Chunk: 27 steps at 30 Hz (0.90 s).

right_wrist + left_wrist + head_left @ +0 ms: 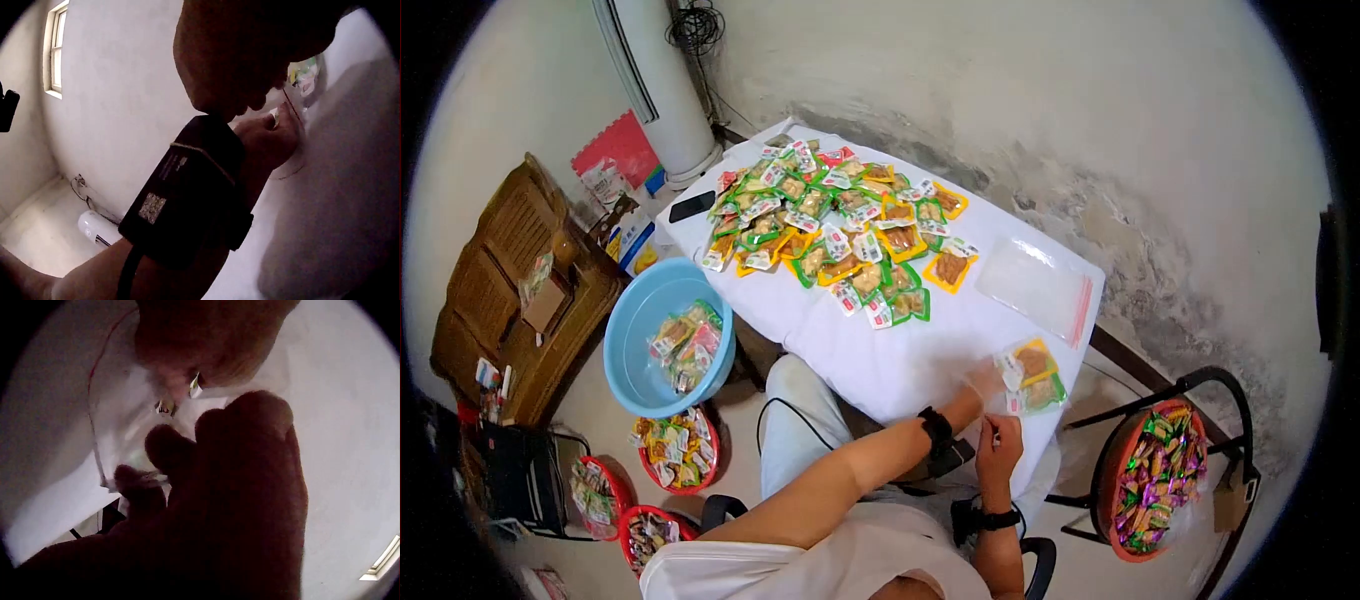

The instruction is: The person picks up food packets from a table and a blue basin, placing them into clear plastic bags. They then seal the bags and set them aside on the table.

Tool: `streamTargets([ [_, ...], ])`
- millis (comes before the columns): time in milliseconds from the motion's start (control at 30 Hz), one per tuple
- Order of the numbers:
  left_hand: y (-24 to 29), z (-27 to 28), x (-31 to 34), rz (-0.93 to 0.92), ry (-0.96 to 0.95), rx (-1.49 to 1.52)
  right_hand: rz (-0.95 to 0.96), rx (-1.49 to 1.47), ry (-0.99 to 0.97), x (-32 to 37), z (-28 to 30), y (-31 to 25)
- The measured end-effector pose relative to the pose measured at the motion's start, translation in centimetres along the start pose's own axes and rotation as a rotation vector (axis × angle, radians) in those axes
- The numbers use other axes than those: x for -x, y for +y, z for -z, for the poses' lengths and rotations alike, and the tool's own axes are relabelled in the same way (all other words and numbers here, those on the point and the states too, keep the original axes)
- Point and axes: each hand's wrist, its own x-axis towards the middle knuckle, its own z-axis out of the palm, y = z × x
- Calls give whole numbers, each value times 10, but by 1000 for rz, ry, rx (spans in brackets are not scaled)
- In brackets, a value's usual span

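A clear bag (1012,402) with yellow and green food packets (1036,362) inside lies at the table's near right corner. My left hand (978,388) grips its edge; in the left wrist view that hand (231,481) has curled fingers against the clear plastic. My right hand (998,448), fingers curled, pinches the bag's near side, though its fingertips are partly hidden. In the right wrist view the right hand (244,50) is above the left hand (269,139). Small bits of packet show under the right hand (212,340) in the left wrist view.
A pile of packets (865,280) covers the white table's (850,370) far left part, beside a phone (692,206). An empty clear bag (1035,285) lies to the right. A blue basin (625,350) and red baskets stand left; a red basket of sweets (1155,480) stands right.
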Motion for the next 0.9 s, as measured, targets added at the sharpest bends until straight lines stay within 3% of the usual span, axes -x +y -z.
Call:
streamTargets([
  [67,-3,-7,-7,-46,-174,-157,6,33,12,0,-1,0],
  [200,14,21,32,81,-236,234,10,45,-9,-1,-3,-2],
  [333,47,92,86,305,-437,710,-7,48,-41,-2,-4,-3],
  [400,56,138,98,332,-467,748,-56,30,-73,-1,-7,-2],
  [467,53,196,92,352,-546,783,20,53,-59,2,-9,10],
  [533,29,241,74,367,-456,672,34,106,-84,1,-11,13],
  [600,-12,283,47,248,-229,482,1,87,-146,-1,-11,12],
  [700,-55,355,-4,363,83,229,-122,82,-153,-4,-14,13],
  [800,-73,412,-54,493,371,193,-8,89,-170,-14,-14,10],
  [867,-117,440,-89,363,499,-363,-17,109,-202,-14,-12,13],
  [900,-121,451,-103,360,497,-359,-25,122,-235,-15,-11,13],
])
